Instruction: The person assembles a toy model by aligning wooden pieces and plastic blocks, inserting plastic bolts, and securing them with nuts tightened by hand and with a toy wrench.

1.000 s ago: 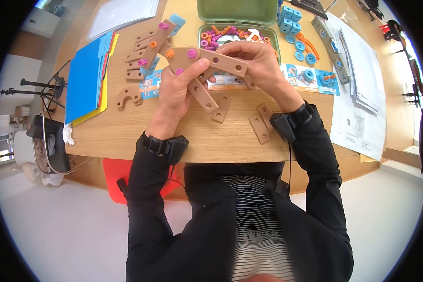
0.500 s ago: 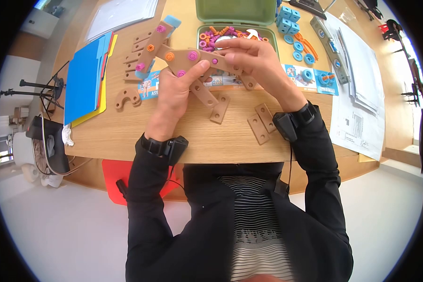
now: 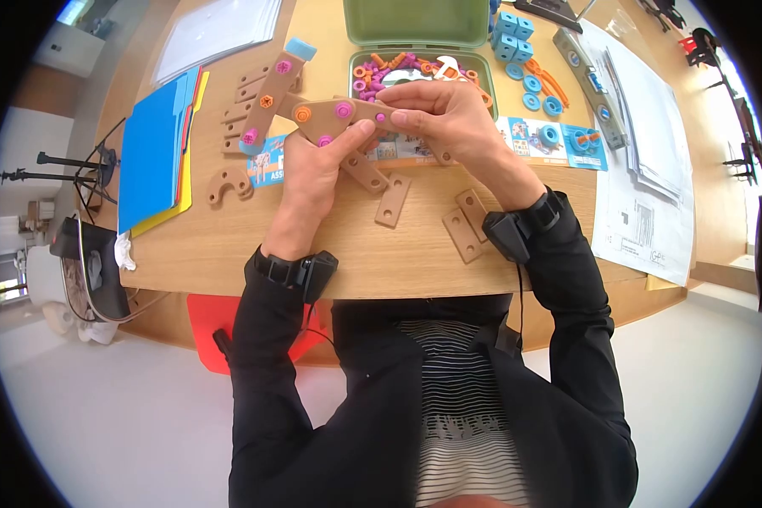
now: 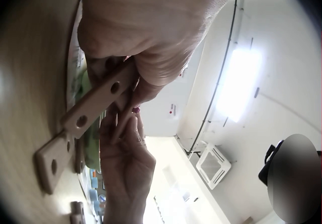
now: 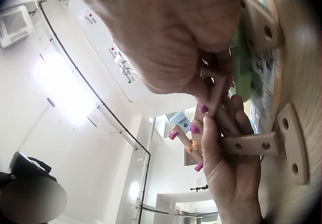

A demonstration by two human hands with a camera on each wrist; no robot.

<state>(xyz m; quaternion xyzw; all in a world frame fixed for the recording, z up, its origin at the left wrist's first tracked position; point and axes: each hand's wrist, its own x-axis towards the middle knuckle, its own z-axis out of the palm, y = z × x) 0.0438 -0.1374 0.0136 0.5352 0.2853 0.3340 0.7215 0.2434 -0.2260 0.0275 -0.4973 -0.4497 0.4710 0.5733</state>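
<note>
The left hand (image 3: 313, 173) grips a wooden assembly (image 3: 320, 118) of holed pieces joined by pink and orange screws, its thumb on the face. Pale blue blocks (image 3: 301, 49) sit at the assembly's far end. At the other end, the right hand (image 3: 461, 123) pinches a strip beside a small pink screw (image 3: 380, 118). A holed strip (image 4: 95, 106) sticks out below the left hand (image 4: 146, 33) in the left wrist view. In the right wrist view, the right hand (image 5: 176, 38) covers part of the strip, and the left hand (image 5: 234, 178) holds from below.
Behind the hands stands an open green box (image 3: 423, 24) of screws. Loose wooden strips (image 3: 392, 201) lie in front, with a curved piece (image 3: 229, 184) at left. Blue folders (image 3: 157, 148), blue blocks (image 3: 511, 38), a level (image 3: 591, 85) and papers (image 3: 643, 169) surround the work.
The right hand has shifted left along the strip, and its fingers have closed in beside the small pink screw, which came into view. The left hand keeps its grip on the assembly.
</note>
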